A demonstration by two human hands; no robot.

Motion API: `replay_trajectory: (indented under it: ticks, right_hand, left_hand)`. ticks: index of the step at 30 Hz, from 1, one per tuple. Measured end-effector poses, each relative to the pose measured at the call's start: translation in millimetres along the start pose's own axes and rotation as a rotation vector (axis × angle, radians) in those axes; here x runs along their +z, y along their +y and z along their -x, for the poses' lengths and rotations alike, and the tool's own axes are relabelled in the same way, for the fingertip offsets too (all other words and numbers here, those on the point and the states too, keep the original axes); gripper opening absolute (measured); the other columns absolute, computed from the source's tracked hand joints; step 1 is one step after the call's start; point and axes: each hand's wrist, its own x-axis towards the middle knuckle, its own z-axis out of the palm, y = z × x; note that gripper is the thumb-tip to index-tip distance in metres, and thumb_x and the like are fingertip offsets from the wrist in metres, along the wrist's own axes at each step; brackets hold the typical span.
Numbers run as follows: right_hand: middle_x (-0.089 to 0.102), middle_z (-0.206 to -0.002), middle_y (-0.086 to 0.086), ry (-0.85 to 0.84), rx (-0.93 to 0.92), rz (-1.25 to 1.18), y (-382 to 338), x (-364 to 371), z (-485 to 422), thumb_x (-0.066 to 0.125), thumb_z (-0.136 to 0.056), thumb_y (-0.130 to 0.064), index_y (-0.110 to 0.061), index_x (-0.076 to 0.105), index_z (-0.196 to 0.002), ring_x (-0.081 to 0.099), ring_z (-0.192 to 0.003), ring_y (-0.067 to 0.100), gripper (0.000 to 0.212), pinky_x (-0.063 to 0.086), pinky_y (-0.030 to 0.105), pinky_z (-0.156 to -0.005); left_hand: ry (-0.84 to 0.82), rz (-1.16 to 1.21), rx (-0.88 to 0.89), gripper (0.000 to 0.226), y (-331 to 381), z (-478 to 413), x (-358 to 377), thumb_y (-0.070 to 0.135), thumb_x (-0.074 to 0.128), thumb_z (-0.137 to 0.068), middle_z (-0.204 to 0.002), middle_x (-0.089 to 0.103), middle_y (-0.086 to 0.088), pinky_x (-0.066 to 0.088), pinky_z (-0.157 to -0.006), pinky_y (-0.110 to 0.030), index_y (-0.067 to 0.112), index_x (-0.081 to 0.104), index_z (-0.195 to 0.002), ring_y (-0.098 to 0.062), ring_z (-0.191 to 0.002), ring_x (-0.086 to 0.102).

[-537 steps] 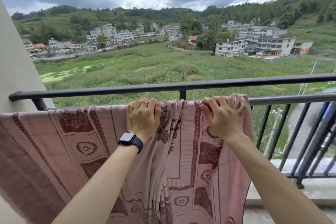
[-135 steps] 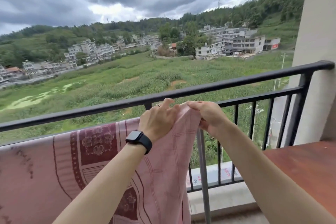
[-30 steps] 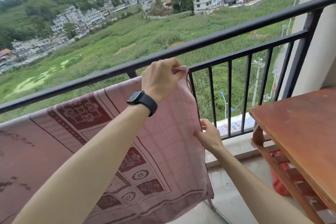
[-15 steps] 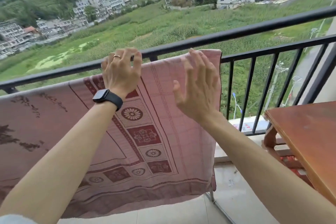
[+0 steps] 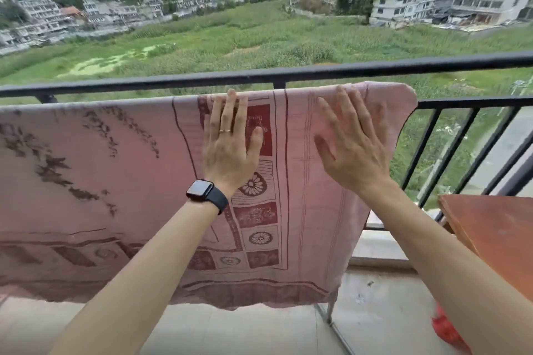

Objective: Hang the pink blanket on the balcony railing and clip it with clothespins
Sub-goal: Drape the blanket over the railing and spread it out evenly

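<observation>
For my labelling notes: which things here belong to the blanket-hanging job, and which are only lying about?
Job: pink blanket, balcony railing, left hand, right hand. No clothespins in view.
Lying about: wooden table, red thing beneath it.

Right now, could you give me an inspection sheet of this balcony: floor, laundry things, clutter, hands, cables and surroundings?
Surface: pale tiled balcony floor.
Job's things: pink blanket draped over the lower bar of the black balcony railing, hanging flat; clothespins: nothing seen.
Clutter: wooden table at right, with a red object beneath it, too blurred to name.
Fingers: left hand flat on the blanket, fingers straight, reaching its top edge; right hand open, fingers spread at the blanket, contact unclear. A smartwatch sits on the left wrist.
Cables: nothing seen.
Surroundings: green field and pale buildings beyond the railing.
</observation>
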Motion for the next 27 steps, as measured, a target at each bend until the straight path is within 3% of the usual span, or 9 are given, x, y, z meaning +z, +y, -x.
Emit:
replay_trajectory:
  ticks: [3,7,11,14,18,21,27]
  right_hand:
    - [0.017,-0.165,0.005,0.053,0.079,-0.021,-3.3,-1.5,4.9,0.053,-0.090,-0.054,-0.022,0.033,-0.153,0.009,-0.153,0.021,0.074,0.002,0.059,-0.120]
    - [0.038,-0.154,0.010,0.195,0.117,-0.125,-28.7,-11.8,-42.8,0.052,-0.088,-0.055,-0.019,0.046,-0.143,0.025,-0.147,0.027,0.066,0.009,0.056,-0.119]
    - [0.055,-0.137,0.004,0.017,0.163,-0.123,-46.6,-1.3,-85.0,0.028,-0.098,-0.061,-0.027,0.058,-0.127,0.038,-0.137,0.024,0.054,0.007,0.057,-0.117]
    - [0.057,-0.109,0.004,0.040,0.167,-0.090,-25.9,9.4,-73.1,0.021,-0.100,-0.063,-0.026,0.059,-0.106,0.047,-0.112,0.026,0.053,0.019,0.051,-0.111]
    - [0.049,-0.133,0.004,0.058,0.201,-0.041,5.1,16.4,-43.6,0.035,-0.099,-0.055,-0.028,0.052,-0.126,0.038,-0.133,0.027,0.042,0.012,0.055,-0.118]
    - [0.044,-0.148,0.003,0.063,0.257,-0.117,-24.7,13.6,-59.5,0.042,-0.095,-0.053,-0.025,0.052,-0.133,0.026,-0.147,0.025,0.048,-0.002,0.059,-0.118]
    - [0.044,-0.153,0.003,-0.087,-0.066,-0.187,-169.6,28.3,-93.9,0.037,-0.093,-0.060,-0.023,0.048,-0.141,0.024,-0.149,0.024,0.061,-0.007,0.062,-0.117]
  left_hand:
    - [-0.039,-0.016,0.047,0.056,-12.0,-9.8,-11.0,0.041,0.041,-0.098,-0.158,0.030,-0.002,0.009,-0.119,-0.056,0.024,0.035,-0.151,-0.024,-0.147,0.024]
    - [-0.013,-0.089,0.014,0.046,-46.6,-61.0,-27.0,0.044,0.039,-0.098,-0.149,0.042,-0.003,0.016,-0.116,-0.055,0.026,0.050,-0.138,-0.026,-0.139,0.035]
    - [-0.140,-0.096,-0.166,0.055,-81.5,-76.0,-22.2,0.056,0.023,-0.099,-0.131,0.059,-0.009,0.019,-0.114,-0.051,0.022,0.060,-0.122,-0.029,-0.127,0.045]
    - [-0.111,-0.089,-0.120,0.054,-75.9,-54.7,-7.3,0.055,0.022,-0.101,-0.117,0.061,-0.009,0.026,-0.109,-0.049,0.018,0.059,-0.116,-0.031,-0.115,0.048]
    - [-0.083,-0.027,-0.032,0.046,-48.4,-41.0,8.6,0.047,0.030,-0.101,-0.134,0.051,-0.004,0.024,-0.113,-0.052,0.022,0.050,-0.134,-0.028,-0.127,0.042]
    - [-0.011,0.001,-0.020,0.044,-89.4,-48.2,-7.5,0.048,0.031,-0.101,-0.144,0.045,0.001,0.027,-0.112,-0.048,0.031,0.048,-0.138,-0.022,-0.132,0.039]
    - [-0.036,-0.151,-0.357,0.049,-234.8,-36.8,-54.6,0.051,0.028,-0.100,-0.153,0.038,-0.004,0.016,-0.117,-0.050,0.029,0.047,-0.140,-0.027,-0.142,0.031]
